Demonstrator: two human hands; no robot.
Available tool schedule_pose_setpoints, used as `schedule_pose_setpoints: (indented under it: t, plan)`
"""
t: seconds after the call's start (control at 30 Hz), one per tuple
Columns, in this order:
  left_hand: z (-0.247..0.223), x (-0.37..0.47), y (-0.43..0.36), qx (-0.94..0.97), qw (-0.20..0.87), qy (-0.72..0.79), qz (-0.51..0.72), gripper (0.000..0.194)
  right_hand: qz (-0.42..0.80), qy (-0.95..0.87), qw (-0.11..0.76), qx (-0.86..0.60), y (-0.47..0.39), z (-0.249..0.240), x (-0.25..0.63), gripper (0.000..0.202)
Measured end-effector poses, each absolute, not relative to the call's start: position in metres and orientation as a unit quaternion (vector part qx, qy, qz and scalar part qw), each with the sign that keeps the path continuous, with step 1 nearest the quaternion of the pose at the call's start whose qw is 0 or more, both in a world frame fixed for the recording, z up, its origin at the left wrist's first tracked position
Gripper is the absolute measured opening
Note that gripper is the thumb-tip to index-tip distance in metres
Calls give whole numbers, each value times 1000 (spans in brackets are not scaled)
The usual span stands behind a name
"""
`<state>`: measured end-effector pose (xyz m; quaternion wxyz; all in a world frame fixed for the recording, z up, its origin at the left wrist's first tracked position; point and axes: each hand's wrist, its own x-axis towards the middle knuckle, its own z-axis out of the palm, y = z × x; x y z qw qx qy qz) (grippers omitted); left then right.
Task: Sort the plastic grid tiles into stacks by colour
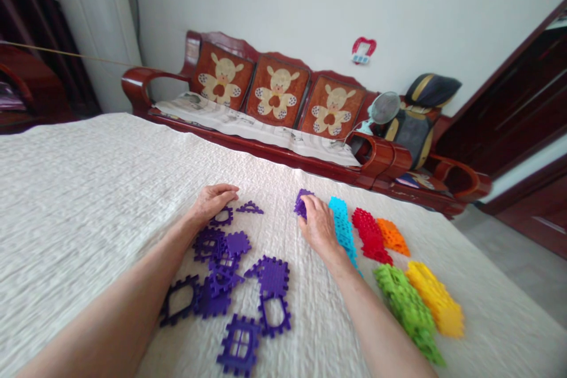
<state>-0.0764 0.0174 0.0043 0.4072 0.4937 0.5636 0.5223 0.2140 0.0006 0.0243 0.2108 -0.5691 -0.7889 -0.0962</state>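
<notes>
My right hand (318, 224) is closed around purple interlocking building pieces (303, 201), whose notched edges show past the fingers beside the blue row. My left hand (218, 196) rests at the far end of the loose purple pieces, its fingers drawn together; whatever they hold, if anything, is hidden. Just below that hand lies a purple frame piece with a round opening (222, 217), and to its right a purple triangular piece (250, 208). Nearer to me several more are scattered, among them a purple window piece (240, 345) and a solid purple square (273, 276).
Right of my right hand lie rows of pieces: blue (342, 227), red (371, 236), orange (392, 237), green (407, 307) and yellow (435, 298). All rest on a white quilted cover (101, 177). Beyond it stands a wooden sofa (257, 143) with bear cushions and a fan (384, 108).
</notes>
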Motion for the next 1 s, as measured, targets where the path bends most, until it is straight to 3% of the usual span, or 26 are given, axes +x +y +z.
schedule_pose_setpoints:
  t: [0.33,0.47,0.67,0.8,1.0]
  plan:
    - [10,-75,15,474,412,554,545,36,-98,-807,260,-521,-5,26,213,54]
    - [6,-79,18,477,417,540,554,40,5,-844,300,-445,-18,31,195,45]
    - [9,-80,18,468,422,534,563,39,191,-886,267,-326,-46,36,149,38]
    - [8,-81,18,470,426,525,568,38,205,-913,219,-277,-57,32,128,48]
    - [4,-81,20,478,420,529,562,38,210,-897,255,-292,-54,27,127,29]
